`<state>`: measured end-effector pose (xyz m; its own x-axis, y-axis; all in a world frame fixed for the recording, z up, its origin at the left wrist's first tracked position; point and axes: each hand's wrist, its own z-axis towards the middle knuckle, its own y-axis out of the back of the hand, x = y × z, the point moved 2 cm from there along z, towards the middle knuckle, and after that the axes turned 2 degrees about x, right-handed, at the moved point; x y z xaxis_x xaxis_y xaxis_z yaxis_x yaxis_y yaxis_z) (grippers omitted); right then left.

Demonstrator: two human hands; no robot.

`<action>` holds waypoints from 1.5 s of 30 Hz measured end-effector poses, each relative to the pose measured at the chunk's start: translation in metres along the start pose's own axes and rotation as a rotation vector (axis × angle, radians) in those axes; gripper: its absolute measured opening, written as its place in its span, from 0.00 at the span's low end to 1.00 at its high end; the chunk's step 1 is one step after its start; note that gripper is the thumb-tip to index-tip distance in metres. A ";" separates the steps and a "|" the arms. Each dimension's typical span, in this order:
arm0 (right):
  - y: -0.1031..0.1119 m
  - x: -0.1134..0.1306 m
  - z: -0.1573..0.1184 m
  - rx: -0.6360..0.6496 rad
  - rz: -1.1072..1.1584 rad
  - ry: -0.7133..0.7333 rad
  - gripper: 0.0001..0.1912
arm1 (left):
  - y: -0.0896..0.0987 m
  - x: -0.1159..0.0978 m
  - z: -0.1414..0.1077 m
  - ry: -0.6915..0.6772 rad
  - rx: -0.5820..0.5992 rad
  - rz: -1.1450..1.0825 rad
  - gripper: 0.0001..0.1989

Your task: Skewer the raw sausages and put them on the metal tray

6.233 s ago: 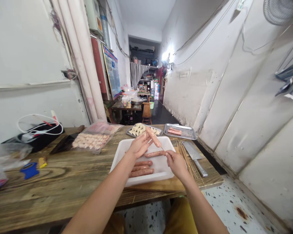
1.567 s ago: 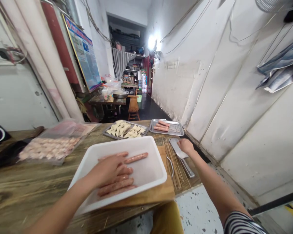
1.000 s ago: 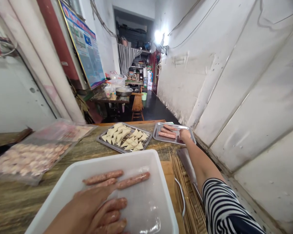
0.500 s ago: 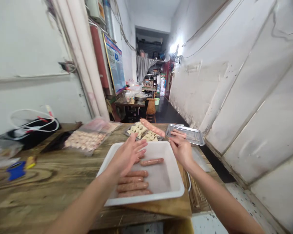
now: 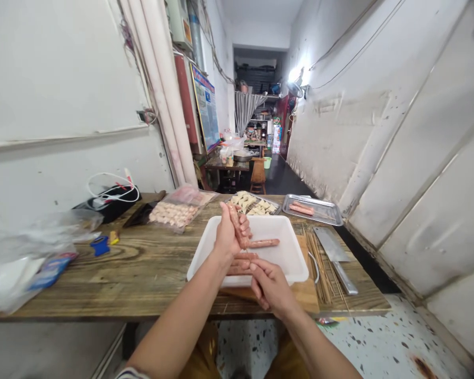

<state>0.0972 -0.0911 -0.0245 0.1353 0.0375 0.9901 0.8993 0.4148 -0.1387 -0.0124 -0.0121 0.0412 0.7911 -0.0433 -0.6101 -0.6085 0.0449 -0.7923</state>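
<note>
My left hand (image 5: 226, 237) is wrapped round a pale pink sausage (image 5: 237, 225), which tilts upright over a white plastic tub (image 5: 302, 258). Just below it, my right hand (image 5: 272, 287) pinches the thin skewer (image 5: 246, 252) that comes out of the sausage's lower end. Inside the tub, one loose sausage (image 5: 264, 243) lies crosswise. Several more sausages (image 5: 239, 269) rest at the near left, partly covered by my hands.
Right of the tub lie bamboo skewers (image 5: 319, 268) and a cleaver (image 5: 332, 245). A metal tray (image 5: 326, 213) holds two sausages behind them. Folded dough pieces (image 5: 253, 202) sit at the back, a bag of pale pieces (image 5: 174, 215) to the left, plus a blue object (image 5: 100, 246).
My left hand, spread open before, has closed round the skewered sausage. My right hand has come down and left with the skewer, and the sausage has turned from slanting to nearly upright.
</note>
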 end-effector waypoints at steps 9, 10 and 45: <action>0.004 0.004 0.001 -0.123 -0.377 0.341 0.15 | -0.001 -0.005 0.000 0.052 -0.108 0.103 0.22; 0.002 0.006 0.000 -0.130 -0.380 0.359 0.15 | -0.001 -0.005 0.000 0.067 -0.101 0.085 0.22; -0.002 -0.001 -0.002 -0.232 -0.713 0.439 0.16 | -0.002 0.000 0.004 0.215 0.144 -0.019 0.21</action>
<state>0.0960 -0.0944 -0.0249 -0.3874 -0.5346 0.7511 0.8862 0.0086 0.4633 -0.0107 -0.0080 0.0432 0.7617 -0.2555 -0.5954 -0.5666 0.1831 -0.8034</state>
